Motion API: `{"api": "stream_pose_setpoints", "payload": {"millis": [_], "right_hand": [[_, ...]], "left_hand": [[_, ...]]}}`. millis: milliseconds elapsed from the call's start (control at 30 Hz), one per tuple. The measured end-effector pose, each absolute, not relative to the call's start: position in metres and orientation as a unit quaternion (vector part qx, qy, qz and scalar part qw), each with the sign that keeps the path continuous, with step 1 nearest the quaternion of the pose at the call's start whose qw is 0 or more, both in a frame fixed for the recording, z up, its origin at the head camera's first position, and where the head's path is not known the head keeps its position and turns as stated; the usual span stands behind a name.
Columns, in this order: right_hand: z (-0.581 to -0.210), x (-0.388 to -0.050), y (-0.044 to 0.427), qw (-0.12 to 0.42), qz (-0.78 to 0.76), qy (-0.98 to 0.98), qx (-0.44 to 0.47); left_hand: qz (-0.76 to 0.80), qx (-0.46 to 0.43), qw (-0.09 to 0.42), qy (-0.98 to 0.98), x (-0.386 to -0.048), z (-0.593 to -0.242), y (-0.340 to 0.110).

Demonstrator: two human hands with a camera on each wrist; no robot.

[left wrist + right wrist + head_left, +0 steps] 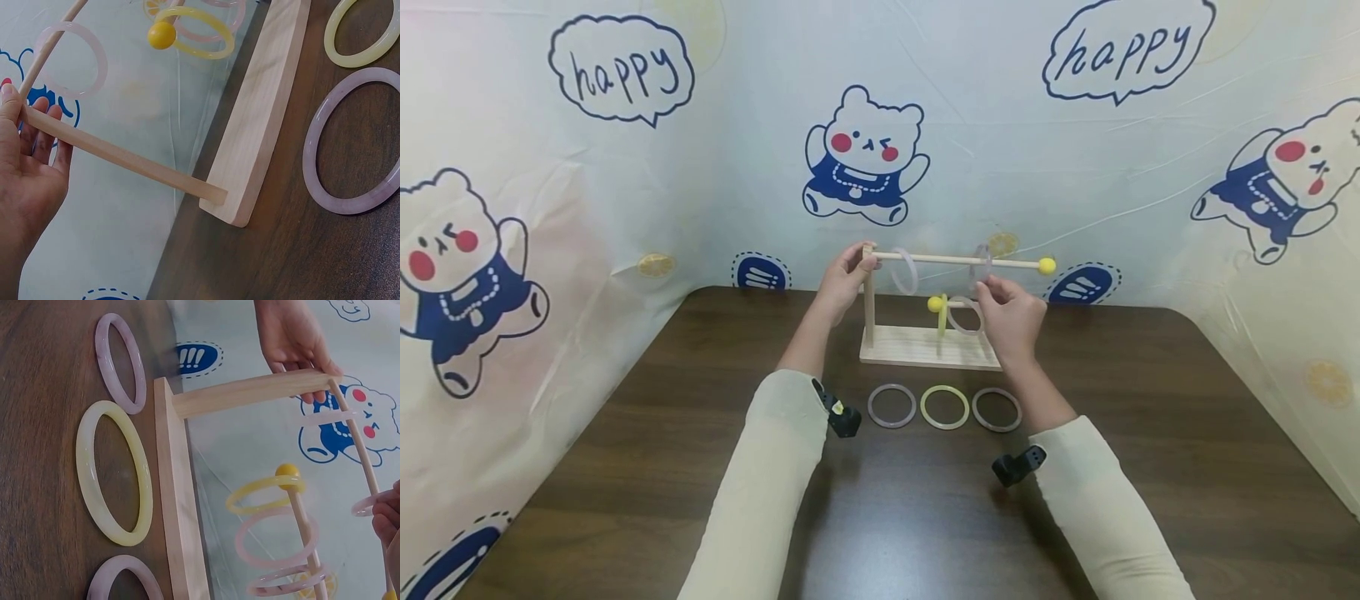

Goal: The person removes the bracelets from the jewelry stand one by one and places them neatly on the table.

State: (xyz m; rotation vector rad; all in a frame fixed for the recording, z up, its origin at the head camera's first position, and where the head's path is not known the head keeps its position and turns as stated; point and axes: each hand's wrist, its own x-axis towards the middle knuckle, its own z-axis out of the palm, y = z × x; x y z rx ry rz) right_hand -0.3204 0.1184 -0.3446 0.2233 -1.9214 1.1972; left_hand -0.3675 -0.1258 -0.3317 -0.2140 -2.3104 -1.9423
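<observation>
On the dark wood-grain worktop (640, 458), a two-rod wooden bangle rack (902, 347). Left hand (844, 281) curled on the rack's upper corner, probably for steadying. Right hand (1015, 318) with grip together, thumb and fingers clamped on a pale lavender bangle (987, 260), around the upper rod (940, 259). In front of the base, flat, a yellow bangle (944, 427) between two lavender bangles (891, 426). Likely light, stiff, slippery, chippable if dropped; best pinched lightly by the rim, away from the rod.

Dk brown tbl (625, 500), light glare (880, 533) nr front; pale blue backdrop (985, 179) w/ cartoon bears (861, 179), "happy" bubbles (622, 71).
</observation>
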Motion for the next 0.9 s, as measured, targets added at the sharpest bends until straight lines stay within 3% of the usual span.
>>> {"api": "stream_pose_setpoints", "payload": {"millis": [433, 900], "right_hand": [[-0.348, -0.322, 0.124, 0.428, 0.484, -0.759, 0.08], [-0.35, -0.32, 0.129, 0.411, 0.498, -0.761, 0.056]], "left_hand": [[-0.65, -0.084, 0.045, -0.754, -0.369, -0.329, -0.126], [-0.641, -0.081, 0.066, -0.761, -0.369, -0.333, -0.125]]}}
